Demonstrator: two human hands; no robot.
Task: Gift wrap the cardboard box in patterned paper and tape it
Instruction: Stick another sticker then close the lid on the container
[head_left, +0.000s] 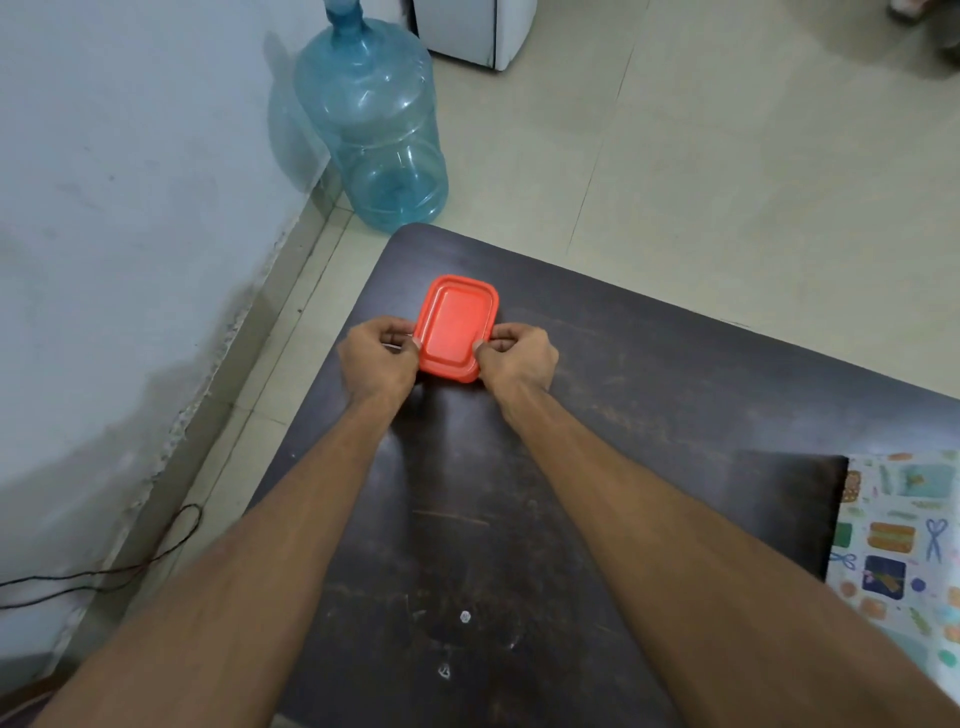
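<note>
red container (457, 327), blue water jug (374, 130), dark table (649, 374)

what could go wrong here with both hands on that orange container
1. The left hand and right hand pinch the container at its near sides; if what looks like a lid pops suddenly, it may jerk loose.
2. The container sits near the table corner, so a hard tug might send it to the floor by the jug.
3. The right forearm passes close to the paper and could crease it.
</note>
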